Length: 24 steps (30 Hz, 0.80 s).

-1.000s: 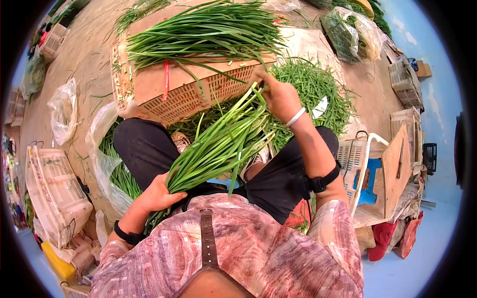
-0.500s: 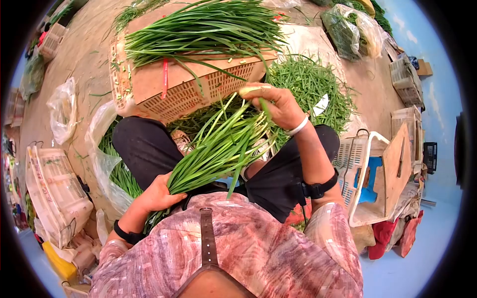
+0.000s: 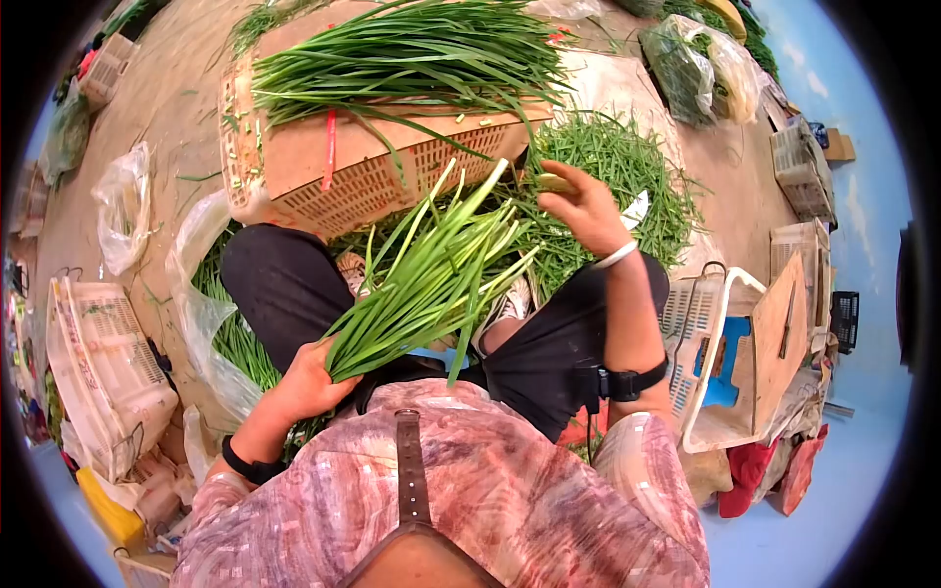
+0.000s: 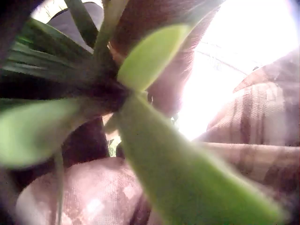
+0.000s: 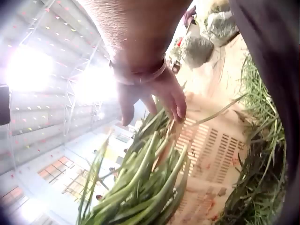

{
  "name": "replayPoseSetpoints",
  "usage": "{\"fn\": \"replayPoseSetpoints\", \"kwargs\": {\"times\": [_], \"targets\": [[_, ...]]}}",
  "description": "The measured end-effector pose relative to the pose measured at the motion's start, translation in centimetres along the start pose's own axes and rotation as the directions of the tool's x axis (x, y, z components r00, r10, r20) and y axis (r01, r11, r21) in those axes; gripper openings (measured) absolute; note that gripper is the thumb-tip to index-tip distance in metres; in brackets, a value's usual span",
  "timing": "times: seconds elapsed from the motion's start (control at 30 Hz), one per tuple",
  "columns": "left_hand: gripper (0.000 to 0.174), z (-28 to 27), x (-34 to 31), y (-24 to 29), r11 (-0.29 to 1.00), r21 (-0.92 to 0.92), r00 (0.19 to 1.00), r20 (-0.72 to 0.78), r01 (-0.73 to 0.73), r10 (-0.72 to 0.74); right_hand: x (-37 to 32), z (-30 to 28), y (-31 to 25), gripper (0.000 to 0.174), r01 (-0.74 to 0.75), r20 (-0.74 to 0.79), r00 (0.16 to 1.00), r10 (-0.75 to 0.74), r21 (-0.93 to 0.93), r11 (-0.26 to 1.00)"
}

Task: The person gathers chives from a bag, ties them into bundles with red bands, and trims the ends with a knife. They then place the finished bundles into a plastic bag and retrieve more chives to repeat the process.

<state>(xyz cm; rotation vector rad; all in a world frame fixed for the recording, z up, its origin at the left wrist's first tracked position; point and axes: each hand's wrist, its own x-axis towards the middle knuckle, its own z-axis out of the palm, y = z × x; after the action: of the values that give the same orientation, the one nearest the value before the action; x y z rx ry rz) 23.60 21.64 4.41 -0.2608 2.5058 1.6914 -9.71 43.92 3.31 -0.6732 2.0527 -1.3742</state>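
My left hand (image 3: 312,380) grips the leafy lower part of a bunch of long green stalks (image 3: 421,279), whose pale ends fan out up and to the right above the lap. In the left wrist view, blurred green blades (image 4: 164,159) hide the fingers. Up and right of the pale ends, my right hand (image 3: 588,211) has its fingers apart, with something yellowish green at them that I cannot make out. The right wrist view has that hand (image 5: 157,96) over the bunch (image 5: 140,187), fingers loosely extended. A larger pile of green stalks (image 3: 412,59) lies on a board-topped crate (image 3: 392,191).
Loose green trimmings (image 3: 613,167) are heaped beyond the right knee. An opened plastic bag (image 3: 191,260) with greens stands by the left knee. Crates stand at the left (image 3: 108,367) and right (image 3: 691,318), and filled bags (image 3: 686,73) lie at the back right.
My right hand has left the bunch's pale ends and moved right and slightly down, its fingers now spread. The left hand keeps its grip, and the stalks have fanned out somewhat.
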Motion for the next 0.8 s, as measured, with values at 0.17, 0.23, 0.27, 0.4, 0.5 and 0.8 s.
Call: {"fn": "replayPoseSetpoints", "kwargs": {"times": [0.17,0.23,0.27,0.4,0.5,0.8], "targets": [[0.045,-1.2,-0.5,-0.1,0.924,0.349,0.962,-0.158,-0.155,0.221,0.7,3.2,-0.4,0.051,0.129,0.21,0.97,-0.12,-0.029,0.991],[0.048,-2.8,-1.0,-0.1,0.859,0.5,0.962,-0.166,-0.109,0.218,0.3,2.5,-1.7,0.04,-0.01,0.236,0.969,-0.071,0.324,0.946],[0.052,-3.2,-0.8,0.5,0.82,0.559,0.927,-0.228,-0.125,0.297,0.2,2.1,-1.5,0.034,0.017,0.253,0.964,-0.088,0.269,0.963],[0.059,-4.8,-1.0,0.5,0.735,0.676,0.903,-0.28,-0.055,0.325,-0.7,2.4,-2.2,0.009,0.064,0.354,0.931,-0.086,0.074,0.995],[0.059,-5.7,-0.9,-0.1,0.671,0.736,0.851,-0.296,-0.086,0.434,-0.5,2.0,-2.6,0.009,0.042,0.299,0.953,-0.053,0.042,0.998],[0.055,-6.3,-1.0,-1.0,0.6,0.798,0.791,-0.333,-0.052,0.513,2.1,6.6,-5.5,0.041,0.239,0.155,0.962,-0.224,-0.083,0.968]]}}
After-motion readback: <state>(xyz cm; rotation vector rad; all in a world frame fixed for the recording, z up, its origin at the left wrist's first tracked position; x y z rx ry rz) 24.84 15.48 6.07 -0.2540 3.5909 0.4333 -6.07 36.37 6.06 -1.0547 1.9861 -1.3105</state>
